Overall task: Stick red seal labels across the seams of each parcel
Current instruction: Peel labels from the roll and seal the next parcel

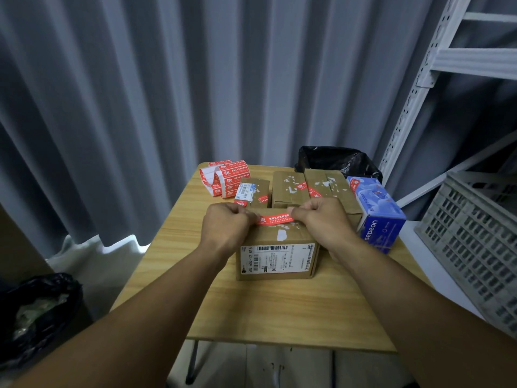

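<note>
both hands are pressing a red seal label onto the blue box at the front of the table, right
Not quite: the head view shows the left hand and right hand pressing the red seal label onto the brown cardboard parcel. The blue box stands untouched beside it.

The near half of the surface (279,312) lay bare, open to the hands. Far across it, sealed parcels (288,191) and the label strips (223,177) crowded the edge; a blue box (377,217) blocked the right side.
</note>
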The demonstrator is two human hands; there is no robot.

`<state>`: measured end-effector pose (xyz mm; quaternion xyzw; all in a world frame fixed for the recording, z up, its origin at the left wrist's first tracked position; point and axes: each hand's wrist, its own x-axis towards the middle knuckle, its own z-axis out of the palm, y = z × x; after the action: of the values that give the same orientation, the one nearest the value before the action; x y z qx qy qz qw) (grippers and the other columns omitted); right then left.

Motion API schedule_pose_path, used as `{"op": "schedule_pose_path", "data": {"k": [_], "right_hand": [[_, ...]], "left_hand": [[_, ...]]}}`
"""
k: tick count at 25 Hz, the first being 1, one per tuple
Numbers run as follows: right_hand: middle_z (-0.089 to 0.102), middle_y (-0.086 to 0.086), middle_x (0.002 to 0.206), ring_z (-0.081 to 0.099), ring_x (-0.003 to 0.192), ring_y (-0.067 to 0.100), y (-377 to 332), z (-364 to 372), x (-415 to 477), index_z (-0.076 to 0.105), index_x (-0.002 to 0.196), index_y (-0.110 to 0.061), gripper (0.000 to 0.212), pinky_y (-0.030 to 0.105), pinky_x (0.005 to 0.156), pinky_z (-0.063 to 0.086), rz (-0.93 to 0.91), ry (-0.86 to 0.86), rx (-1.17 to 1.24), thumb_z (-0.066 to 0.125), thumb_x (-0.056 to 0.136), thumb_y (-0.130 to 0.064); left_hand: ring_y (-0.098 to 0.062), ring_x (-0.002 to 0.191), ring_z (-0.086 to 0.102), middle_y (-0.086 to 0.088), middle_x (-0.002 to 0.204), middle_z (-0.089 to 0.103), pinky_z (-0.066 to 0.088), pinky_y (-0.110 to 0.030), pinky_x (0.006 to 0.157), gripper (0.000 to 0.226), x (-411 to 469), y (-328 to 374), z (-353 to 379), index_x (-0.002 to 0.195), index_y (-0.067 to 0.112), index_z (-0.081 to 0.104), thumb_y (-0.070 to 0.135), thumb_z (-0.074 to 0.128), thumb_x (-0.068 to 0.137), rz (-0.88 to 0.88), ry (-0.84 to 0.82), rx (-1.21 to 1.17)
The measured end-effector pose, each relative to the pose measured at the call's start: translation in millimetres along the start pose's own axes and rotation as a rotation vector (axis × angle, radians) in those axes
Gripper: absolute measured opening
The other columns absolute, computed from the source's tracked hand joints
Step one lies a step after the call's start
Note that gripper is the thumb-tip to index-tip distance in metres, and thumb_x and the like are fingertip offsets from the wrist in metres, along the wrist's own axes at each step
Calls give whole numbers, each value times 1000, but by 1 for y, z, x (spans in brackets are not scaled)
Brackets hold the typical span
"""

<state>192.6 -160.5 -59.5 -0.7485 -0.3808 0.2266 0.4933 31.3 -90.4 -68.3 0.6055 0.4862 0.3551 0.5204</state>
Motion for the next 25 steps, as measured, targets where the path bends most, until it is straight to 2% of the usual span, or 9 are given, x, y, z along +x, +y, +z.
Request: {"op": "schedule_pose_path", "data": {"k": [7,11,16,25], "right_hand": [[73,9,77,71,78,27,3,0,4,68,73,-9,20,45,82,58,13,-3,-22,74,86,-23],[74,7,77,72,76,25,3,0,6,70,75,-11,19,44,80,59,24,-1,-72,75,85,-26],[73,5,74,71,74,22,4,0,6,70,74,-11,18,38,75,58,9,3,-144,75,84,-25],[71,2,76,68,76,20,3,1,5,69,74,-9,17,30,70,54,3,18,-186,75,83,-23]], "left_hand": [[-20,78,74,-1,77,77,61,-45,81,11,6,-1,-1,78,11,76,20,75,85,-4,-2,28],[-21,80,75,-1,79,77,61,-47,81,10,12,-2,-1,78,11,76,20,76,82,5,-8,69],[-21,81,74,-2,85,77,61,-44,82,9,15,0,-3,84,11,76,19,77,82,12,-33,105],[-20,78,75,-1,81,77,62,-45,77,11,17,-3,-1,80,11,76,22,78,82,16,-26,145]]}}
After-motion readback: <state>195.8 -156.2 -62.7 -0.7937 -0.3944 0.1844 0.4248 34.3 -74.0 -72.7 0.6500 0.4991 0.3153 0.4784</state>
